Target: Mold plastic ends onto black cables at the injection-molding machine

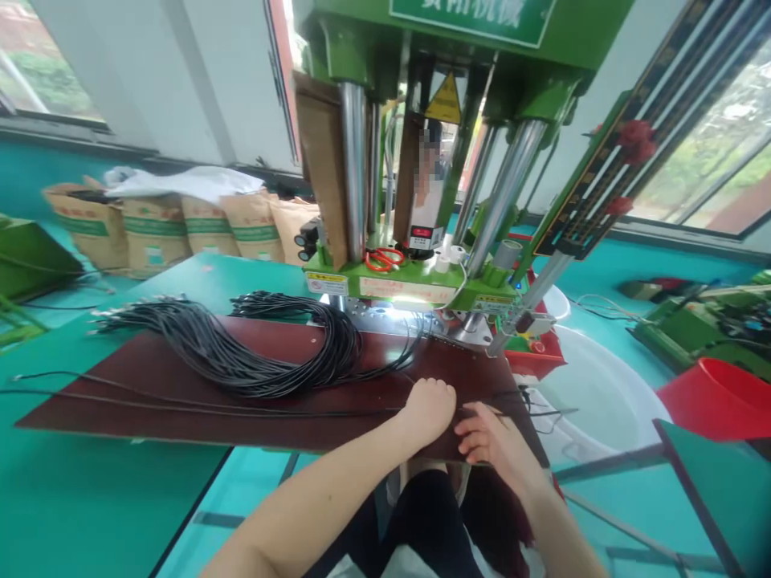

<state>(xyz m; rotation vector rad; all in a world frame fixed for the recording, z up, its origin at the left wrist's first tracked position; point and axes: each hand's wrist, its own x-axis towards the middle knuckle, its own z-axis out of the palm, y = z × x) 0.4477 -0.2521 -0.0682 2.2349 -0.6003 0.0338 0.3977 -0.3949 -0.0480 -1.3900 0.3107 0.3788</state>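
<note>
My left hand (426, 409) rests curled on the dark red board (181, 361), its fingers closed over thin black cables (241, 405) that run leftward across the board. Just to its right, my right hand (494, 440) lies at the board's front edge, fingers bent and pinched near the same cable ends. A large bundle of black cables (253, 353) lies looped on the board's middle. Behind it stands the green press machine (434, 160) with chrome columns.
Red scissors (384, 258) and small white rolls sit on the machine's green base. Brown paper sacks (157, 229) line the left wall. A white tub (602, 385) and red bin (716, 397) stand to the right. The teal table (72, 482) spreads left.
</note>
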